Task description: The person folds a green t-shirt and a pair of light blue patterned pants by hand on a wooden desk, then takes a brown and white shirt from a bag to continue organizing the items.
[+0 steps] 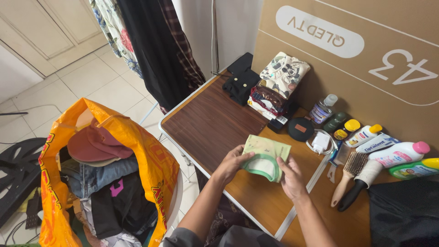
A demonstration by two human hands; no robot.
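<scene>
We see a folded pale green garment (266, 156), darker green at its neckline, held above the wooden table (215, 123), gripped by the left hand (233, 163) and right hand (291, 179); probably a shirt.

A dark brown wood-grain folding table with a pale metal edge (206, 126) is carrying most of the things, and a lighter orange-brown tabletop (260, 201) is adjoining it. A folded black garment (241, 82) is lying at the far end, just beside a stack of folded patterned clothes (276, 84). A round black case with an orange patch (300, 129) is sitting near a white charger with its coiled cable (321, 142). A row of bottles and tubes (379, 146) is lying along the cardboard wall. A wooden hairbrush (346, 178) is resting beside what is probably a black-handled roller brush (363, 180).
</scene>
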